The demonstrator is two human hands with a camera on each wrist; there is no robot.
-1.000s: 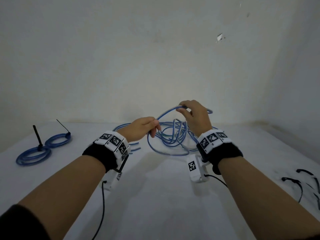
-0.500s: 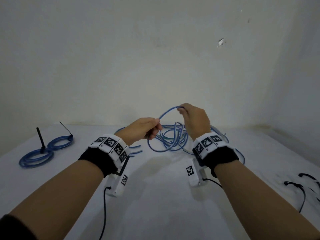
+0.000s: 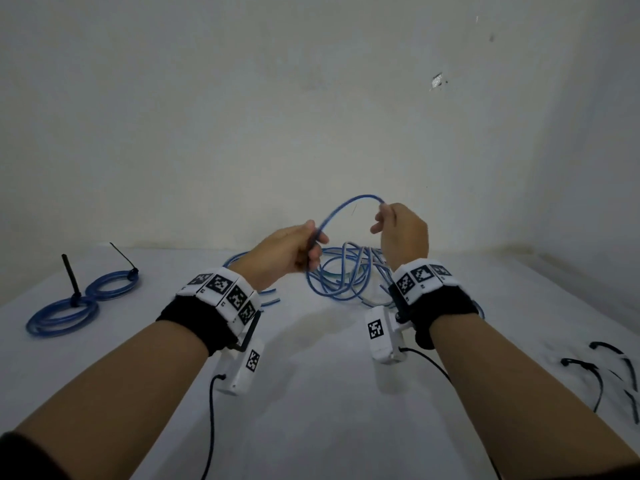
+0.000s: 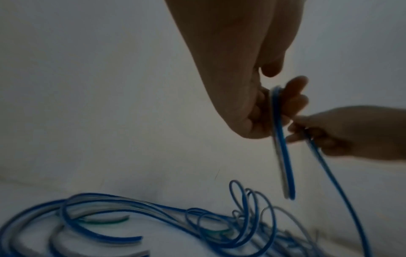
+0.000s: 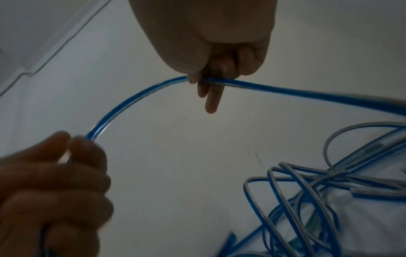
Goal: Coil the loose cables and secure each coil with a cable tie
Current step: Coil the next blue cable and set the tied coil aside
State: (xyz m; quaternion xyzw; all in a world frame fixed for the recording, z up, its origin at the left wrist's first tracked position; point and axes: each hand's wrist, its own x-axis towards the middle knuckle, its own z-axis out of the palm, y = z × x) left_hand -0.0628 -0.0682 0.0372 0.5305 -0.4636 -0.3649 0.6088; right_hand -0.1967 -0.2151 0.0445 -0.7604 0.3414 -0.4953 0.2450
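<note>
Cable [image 3: 341, 208] arches between raised left hand [image 3: 289, 251] and right hand [image 3: 403, 233].

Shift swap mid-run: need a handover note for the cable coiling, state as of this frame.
Left hand: grips one end of the blue cable, raised off the table.
Right hand: pinches the same cable further along; it arches between the hands.
Loose pile: tangled on the table behind the hands.
Done: two tied coils at far left.
Left: coil and tie this cable, then the rest of the pile. Spare cable ties lie at right.
</note>
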